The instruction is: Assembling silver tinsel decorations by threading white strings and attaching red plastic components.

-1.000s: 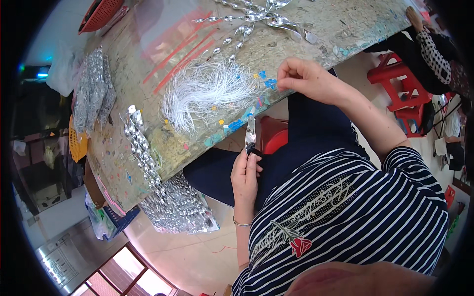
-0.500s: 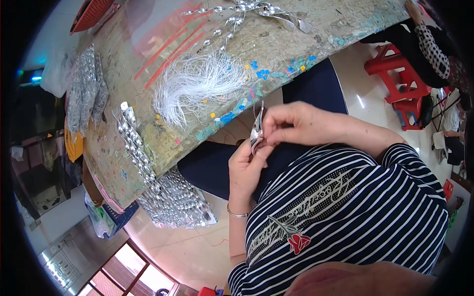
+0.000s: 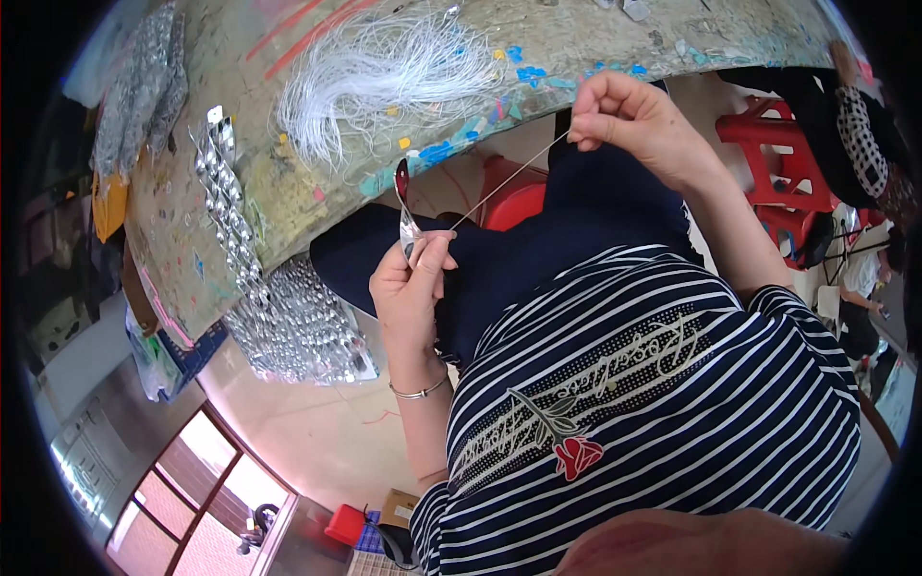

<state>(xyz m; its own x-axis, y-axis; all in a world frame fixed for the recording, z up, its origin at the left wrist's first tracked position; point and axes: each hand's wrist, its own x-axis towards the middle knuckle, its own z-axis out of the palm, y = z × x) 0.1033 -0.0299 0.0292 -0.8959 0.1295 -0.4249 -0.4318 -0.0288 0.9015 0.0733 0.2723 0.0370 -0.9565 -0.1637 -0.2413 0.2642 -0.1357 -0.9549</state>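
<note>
My left hand (image 3: 408, 293) pinches a twisted shiny silver strip (image 3: 404, 213) between thumb and fingers, over my lap and in front of the table edge. From that grip a thin pale thread (image 3: 509, 180) runs taut up to the right. Its far end is pinched in the fingertips of my right hand (image 3: 639, 130), raised near the table edge. A loose bundle of white threads (image 3: 384, 82) lies on the table beyond my hands. More twisted silver strips (image 3: 223, 187) lie along the table's left part.
A bunch of silver spirals (image 3: 298, 322) hangs at the worn table's (image 3: 307, 206) left front edge. Plastic-wrapped silver strips (image 3: 144, 86) sit at the far left. Red stools (image 3: 773, 154) stand at the right, near another person's checkered sleeve (image 3: 860, 139).
My hands were close together at the strip. Now the right hand has drawn away up and right, stretching the thread, while the left has moved left with the strip. The view has shifted too.
</note>
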